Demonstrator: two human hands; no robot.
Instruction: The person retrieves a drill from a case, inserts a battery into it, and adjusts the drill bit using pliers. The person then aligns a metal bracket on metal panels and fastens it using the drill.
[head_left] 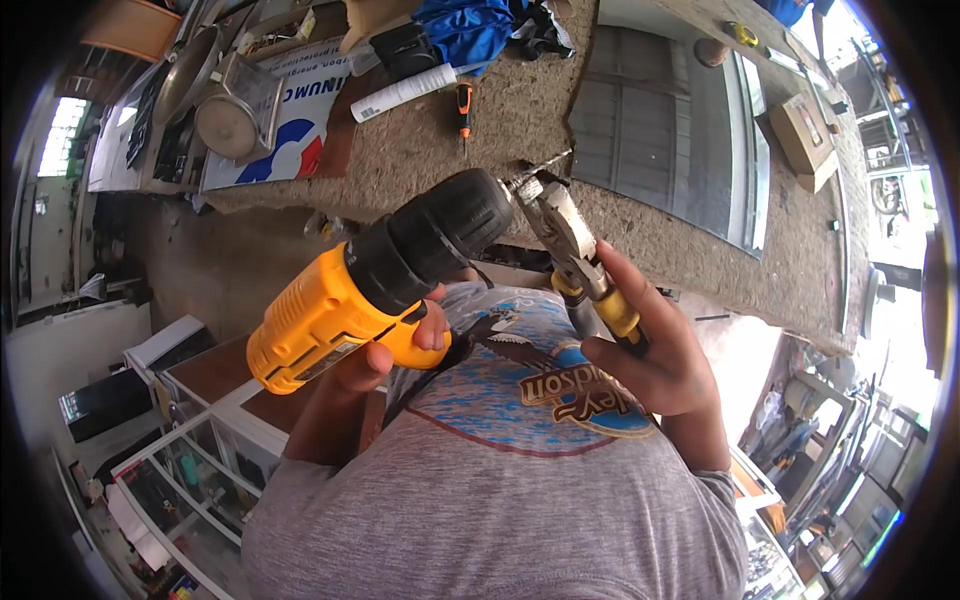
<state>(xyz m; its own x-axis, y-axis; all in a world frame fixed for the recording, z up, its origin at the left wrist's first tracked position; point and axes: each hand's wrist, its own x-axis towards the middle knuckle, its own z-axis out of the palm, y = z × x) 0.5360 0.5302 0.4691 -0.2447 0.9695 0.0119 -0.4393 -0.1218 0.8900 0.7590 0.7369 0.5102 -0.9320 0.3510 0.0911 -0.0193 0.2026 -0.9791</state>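
My left hand (405, 345) is wrapped round the handle of a yellow and black power drill (345, 290), whose chuck points up and to the right. A thin bit (545, 163) stands out in front of the chuck. Closed on the yellow and black handles of metal pliers (565, 225) is my right hand (655, 345). The jaws of the pliers are at the bit, close to the chuck's tip; whether they grip it I cannot tell.
Beyond my hands a rough workbench (420, 150) bears an orange and black screwdriver (464, 108), a white tube (405, 92), blue cloth (465, 28), a glass pane (630, 130) and a cardboard box (802, 140). Glass-panelled frames (200, 465) are at the lower left.
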